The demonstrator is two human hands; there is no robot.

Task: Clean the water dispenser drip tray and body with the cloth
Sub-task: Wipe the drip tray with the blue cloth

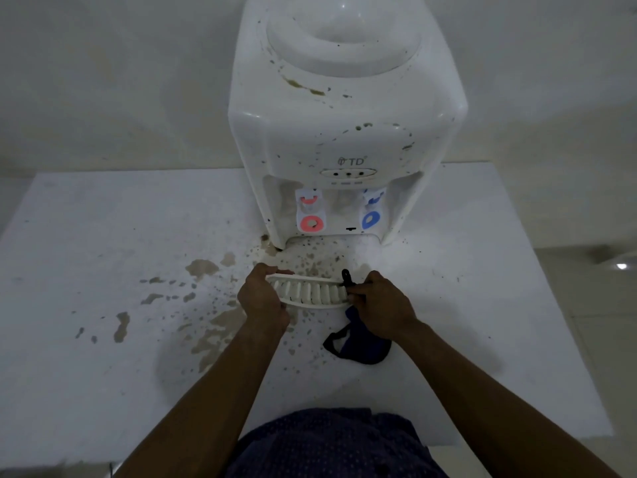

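Nearest, at 6 o'clock of the view, is the person's dark dotted shirt [331, 443], and from there the two forearms go forward and come closer together above the white table [86, 236]. The left hand [265, 300] is curled around the left end of the drip tray [310, 293], with the knuckles up. The right hand [382, 305] grips the right end in the same way and also holds the dark cloth [362, 345], which hangs down from under the hand to the table at 5 o'clock of the tray. So both hands are closed on something and neither is free. The tray is out of the machine, held level just above the table, in front of the water dispenser [344, 132]. It is a thin white plastic grille with slots; I judge it light and stiff but easy to bend or crack, and maybe slippery if wet, so the two solid ends are the good places to hold, not the thin ribs. The cloth is soft and limp. Around the tray, mostly from 7 to 10 o'clock, brown stains [201, 267] lie on the table. Farther, at 12 o'clock, the dispenser stands with its red tap [311, 223] and blue tap [371, 219], and its body has brown spots too.
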